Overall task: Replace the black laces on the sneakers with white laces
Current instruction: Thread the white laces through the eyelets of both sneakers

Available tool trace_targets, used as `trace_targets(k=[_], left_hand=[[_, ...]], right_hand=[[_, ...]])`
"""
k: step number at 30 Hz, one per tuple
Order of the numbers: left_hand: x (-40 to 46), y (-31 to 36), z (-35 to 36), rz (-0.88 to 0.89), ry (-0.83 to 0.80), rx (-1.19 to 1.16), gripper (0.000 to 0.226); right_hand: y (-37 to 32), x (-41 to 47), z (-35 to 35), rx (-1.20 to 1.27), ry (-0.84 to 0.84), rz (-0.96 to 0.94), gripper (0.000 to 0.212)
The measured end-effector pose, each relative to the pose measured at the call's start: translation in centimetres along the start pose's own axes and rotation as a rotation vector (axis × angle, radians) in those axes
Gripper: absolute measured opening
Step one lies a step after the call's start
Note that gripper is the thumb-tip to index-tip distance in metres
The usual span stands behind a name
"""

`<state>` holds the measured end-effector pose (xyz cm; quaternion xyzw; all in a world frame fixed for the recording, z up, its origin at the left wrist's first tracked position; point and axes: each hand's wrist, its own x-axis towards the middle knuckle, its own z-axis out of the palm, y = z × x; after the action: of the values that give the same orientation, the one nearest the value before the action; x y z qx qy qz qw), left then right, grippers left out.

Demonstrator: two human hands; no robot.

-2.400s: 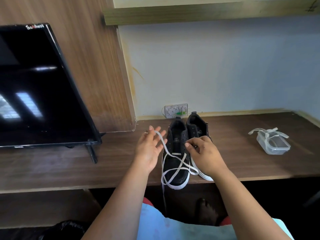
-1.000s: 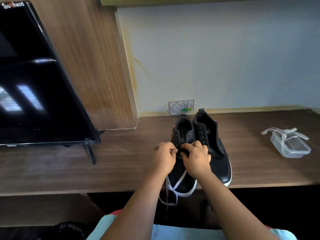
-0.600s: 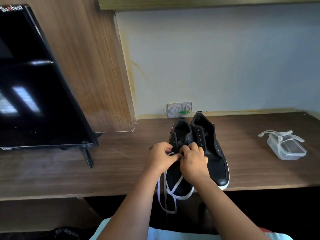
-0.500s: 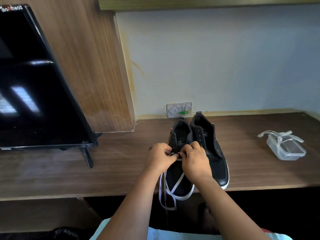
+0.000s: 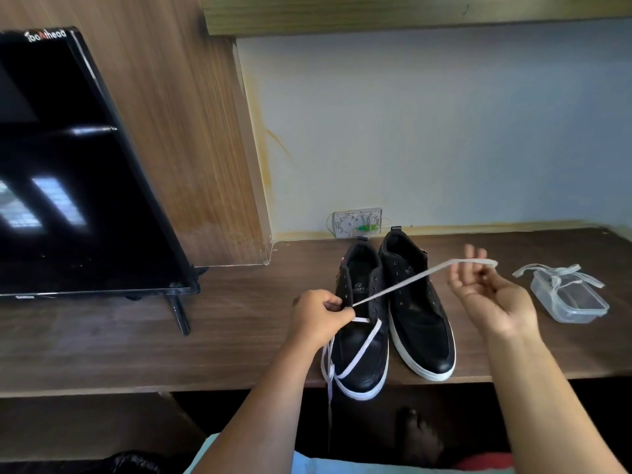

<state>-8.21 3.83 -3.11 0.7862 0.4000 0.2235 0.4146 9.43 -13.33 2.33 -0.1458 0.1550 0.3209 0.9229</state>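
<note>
**White lace pulled out across both sneakers**

Head view, the only one there is: your left hand (image 5: 319, 316) sits on the left sneaker (image 5: 360, 323), right at the eyelet area, fingers curled in and pinching the white lace (image 5: 407, 281) where it leaves the shoe. From that pinch the lace runs up and to the right in a taut line, crossing over the right sneaker (image 5: 419, 309) and ending at your right hand (image 5: 489, 295). That hand is raised above the desk (image 5: 239, 323), palm turned toward you, fingers loosely curled with the lace end draped over the fingertips; it's blurry there, so can't tell how firm the hold is.

The rest of the lace crosses the toe of the left sneaker, and one strand hangs off the front edge of the desk below your left wrist. Both sneakers stand side by side, toes toward you, the left one poking slightly over the desk edge.

Off to the right, apart from your right hand, a clear plastic container (image 5: 569, 299) has a second white lace (image 5: 554, 271) lying over it. A TV (image 5: 68, 165) stands at the left.
</note>
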Motion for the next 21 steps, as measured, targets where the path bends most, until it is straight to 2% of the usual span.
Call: trace_targets(k=[2, 4, 5, 6, 9, 11, 13, 15, 17, 21], left_hand=[[0.0, -0.1, -0.1, -0.008, 0.006, -0.013, 0.022], [0.1, -0.1, -0.1, -0.02, 0.003, -0.023, 0.022], [0.0, -0.1, -0.1, -0.025, 0.003, -0.025, 0.023], [0.0, -0.1, -0.1, -0.03, 0.004, -0.023, 0.023], [0.0, 0.1, 0.1, -0.041, -0.006, -0.03, 0.02], [-0.2, 0.1, 0.0, -0.055, -0.042, -0.031, 0.019], [-0.3, -0.3, -0.2, -0.09, -0.117, -0.009, 0.022], [-0.4, -0.8, -0.5, -0.114, -0.174, 0.048, 0.022], [-0.4, -1.1, -0.8, -0.141, -0.218, 0.053, 0.022], [-0.9, -0.8, -2.2, -0.297, -0.467, 0.046, 0.024]], right_hand=[[-0.2, 0.4, -0.7, 0.056, 0.009, 0.065, 0.024], [1.7, 0.7, -1.1, -0.187, -0.015, 0.147, 0.018], [3.1, 0.6, -1.1, -0.424, -0.046, 0.148, 0.017], [4.6, 0.3, -1.2, -0.753, -0.074, 0.067, 0.017], [8.3, -0.2, -2.6, -1.773, -0.32, -0.391, 0.016], [9.5, 0.1, -3.8, -2.144, -0.463, -0.506, 0.021], [10.0, 0.4, -4.5, -2.297, -0.469, -0.532, 0.021], [10.3, 0.5, -4.6, -2.324, -0.456, -0.576, 0.013], [10.5, 0.4, -4.4, -2.286, -0.455, -0.622, 0.006], [10.6, 0.4, -4.4, -2.119, -0.407, -0.584, 0.015]])
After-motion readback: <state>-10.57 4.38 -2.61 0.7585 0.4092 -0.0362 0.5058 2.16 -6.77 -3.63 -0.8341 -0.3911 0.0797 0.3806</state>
